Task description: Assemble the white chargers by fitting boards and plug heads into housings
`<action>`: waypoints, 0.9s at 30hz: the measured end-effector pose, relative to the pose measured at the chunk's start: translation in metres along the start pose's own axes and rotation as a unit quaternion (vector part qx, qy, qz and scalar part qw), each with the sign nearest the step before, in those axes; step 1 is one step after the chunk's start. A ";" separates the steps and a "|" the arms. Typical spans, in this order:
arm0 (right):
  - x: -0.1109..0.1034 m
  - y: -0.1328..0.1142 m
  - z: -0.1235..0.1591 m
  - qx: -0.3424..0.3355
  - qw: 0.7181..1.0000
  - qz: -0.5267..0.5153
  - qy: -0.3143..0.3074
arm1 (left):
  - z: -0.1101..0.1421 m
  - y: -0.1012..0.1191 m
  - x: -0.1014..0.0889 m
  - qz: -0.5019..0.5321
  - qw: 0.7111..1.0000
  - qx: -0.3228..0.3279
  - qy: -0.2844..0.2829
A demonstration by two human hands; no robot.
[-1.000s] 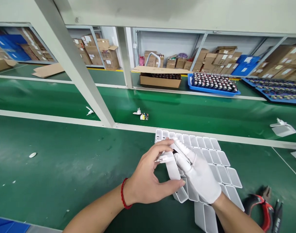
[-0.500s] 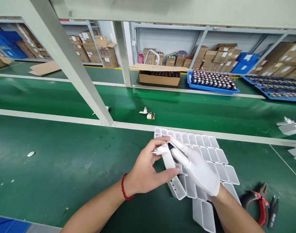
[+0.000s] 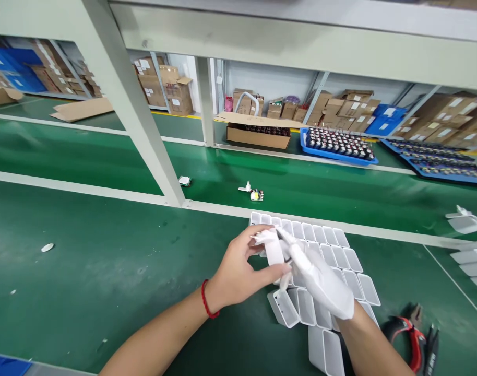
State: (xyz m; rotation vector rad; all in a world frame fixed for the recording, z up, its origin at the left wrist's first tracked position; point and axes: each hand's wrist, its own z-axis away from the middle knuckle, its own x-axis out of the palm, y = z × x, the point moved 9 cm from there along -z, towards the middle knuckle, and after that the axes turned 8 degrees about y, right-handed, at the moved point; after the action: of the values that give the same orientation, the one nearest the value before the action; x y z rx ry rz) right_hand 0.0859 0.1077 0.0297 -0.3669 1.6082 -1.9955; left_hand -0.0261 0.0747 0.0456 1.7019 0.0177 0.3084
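My left hand (image 3: pixel 238 271), bare with a red cord bracelet, is closed around a white plastic plug cover (image 3: pixel 274 253), thumb on its lower end and fingers at the upper end by the pins. Against the right side of that cover lies my right hand (image 3: pixel 320 277), in a white glove, its fingers closed together. What they hold is hidden behind the cover and glove. Below both hands stand rows of white open-topped plastic cases (image 3: pixel 352 258). One tilted case (image 3: pixel 284 309) sits just under my left thumb.
Red-handled pliers (image 3: pixel 408 334) and a dark slim tool (image 3: pixel 431 351) lie at right. Beyond the pale rail are a small circuit board (image 3: pixel 257 195), a white plug piece (image 3: pixel 245 187) and another plug cover (image 3: pixel 466 219). A slanted metal post (image 3: pixel 140 120) rises at left. A blue tray (image 3: pixel 338 151) stands farther back.
The view has shifted slightly. My right fingers have moved against the plug cover, and the dark part seen between the hands is now mostly hidden. My left hand keeps its hold.
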 end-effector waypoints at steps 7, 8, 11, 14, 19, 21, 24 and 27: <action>-0.010 -0.013 0.010 -0.048 0.976 0.208 0.043 | -0.011 -0.020 -0.004 0.058 0.991 -0.123 0.011; -0.011 -0.014 0.010 -0.058 0.967 0.243 0.061 | -0.011 -0.024 -0.004 0.065 0.988 -0.140 0.015; -0.014 -0.016 0.008 -0.070 0.951 0.275 0.124 | -0.011 -0.032 -0.001 0.086 0.978 -0.189 0.009; -0.019 -0.008 0.003 -0.020 0.976 0.153 0.152 | -0.013 -0.035 0.001 0.077 0.973 -0.214 -0.026; -0.012 0.002 -0.007 0.079 0.993 -0.009 0.089 | -0.021 -0.042 -0.009 0.042 0.968 -0.247 -0.032; -0.005 0.002 -0.010 0.101 0.993 -0.019 0.058 | -0.024 -0.046 -0.013 0.053 0.962 -0.267 -0.019; -0.002 0.002 -0.013 0.116 0.992 -0.020 0.053 | -0.026 -0.050 -0.012 0.095 0.953 -0.285 -0.020; -0.004 0.001 -0.016 0.116 0.991 -0.003 0.067 | -0.029 -0.050 -0.012 0.116 0.957 -0.263 -0.028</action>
State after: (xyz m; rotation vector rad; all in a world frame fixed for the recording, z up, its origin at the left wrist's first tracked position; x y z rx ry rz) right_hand 0.0813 0.1226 0.0249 -0.1505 1.4317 -2.2236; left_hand -0.0356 0.1086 -0.0020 1.1813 -0.2852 0.3993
